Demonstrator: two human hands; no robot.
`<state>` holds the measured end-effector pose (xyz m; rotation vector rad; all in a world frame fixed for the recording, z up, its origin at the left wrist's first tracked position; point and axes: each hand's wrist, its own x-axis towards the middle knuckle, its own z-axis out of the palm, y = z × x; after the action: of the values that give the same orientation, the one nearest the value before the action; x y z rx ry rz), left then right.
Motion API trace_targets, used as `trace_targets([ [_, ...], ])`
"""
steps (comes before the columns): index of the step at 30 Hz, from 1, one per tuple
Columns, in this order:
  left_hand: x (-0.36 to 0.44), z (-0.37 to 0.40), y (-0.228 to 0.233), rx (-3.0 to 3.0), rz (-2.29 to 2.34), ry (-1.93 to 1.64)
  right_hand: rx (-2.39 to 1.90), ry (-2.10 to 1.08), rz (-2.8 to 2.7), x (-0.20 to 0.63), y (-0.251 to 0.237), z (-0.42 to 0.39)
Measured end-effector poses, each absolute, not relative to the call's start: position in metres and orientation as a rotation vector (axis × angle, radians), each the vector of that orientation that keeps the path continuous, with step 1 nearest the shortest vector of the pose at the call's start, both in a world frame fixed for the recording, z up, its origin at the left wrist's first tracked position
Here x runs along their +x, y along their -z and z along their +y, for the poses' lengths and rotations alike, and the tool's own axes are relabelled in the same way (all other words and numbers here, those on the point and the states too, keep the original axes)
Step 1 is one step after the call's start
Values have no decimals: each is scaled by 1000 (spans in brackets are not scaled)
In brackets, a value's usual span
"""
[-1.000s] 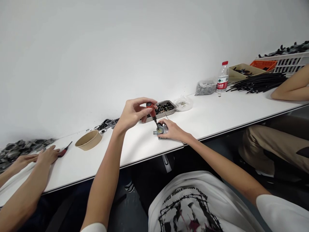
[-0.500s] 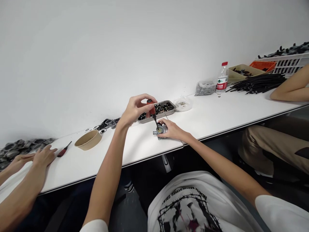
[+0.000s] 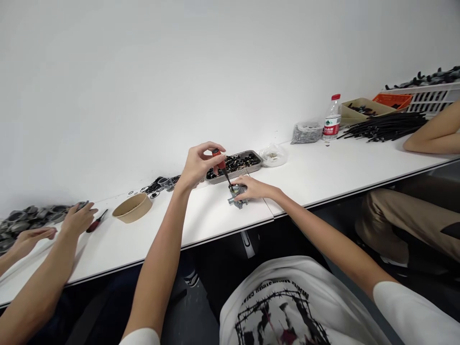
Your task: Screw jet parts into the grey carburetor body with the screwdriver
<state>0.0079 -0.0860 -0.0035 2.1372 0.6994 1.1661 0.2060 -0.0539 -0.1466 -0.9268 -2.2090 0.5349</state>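
A red-and-black screwdriver (image 3: 220, 163) is in the fingers of my left hand (image 3: 199, 165), pinched around its handle and tilted, its shaft pointing down to the right. Its tip is at the round opening of a small grey metal carburetor body (image 3: 240, 203) on the white table. With thumb and fingers bent round the upper side of that body, my right hand (image 3: 253, 187) steadies it from the right. The fingers partly cover the carburetor body, so what the tip touches inside is hidden. Just behind both hands lies a metal tray (image 3: 235, 165) of small dark parts.
Left of me stand a tan paper bowl (image 3: 132, 208) and another screwdriver (image 3: 96, 221), beside a co-worker's hands (image 3: 77, 218) and a pile of grey castings (image 3: 21, 220). Rightward are plastic bags (image 3: 307, 132), a bottle (image 3: 331, 117), black hoses (image 3: 384, 126) and a person's arm (image 3: 434, 132).
The screwdriver has shifted slightly left and leans more. My right hand has changed its hold, and the carburetor body is turned. At left, the co-worker's hand has risen with a grey part.
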Motion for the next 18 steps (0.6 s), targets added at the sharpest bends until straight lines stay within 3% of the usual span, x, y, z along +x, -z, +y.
trace_targets([
  [14,1,-78,11,2058,641,-1280,-706,-824,-2405,219,131,-35],
  [18,3,-87,9,2088,584,-1168,-640,-861,-2457,226,122,-37],
])
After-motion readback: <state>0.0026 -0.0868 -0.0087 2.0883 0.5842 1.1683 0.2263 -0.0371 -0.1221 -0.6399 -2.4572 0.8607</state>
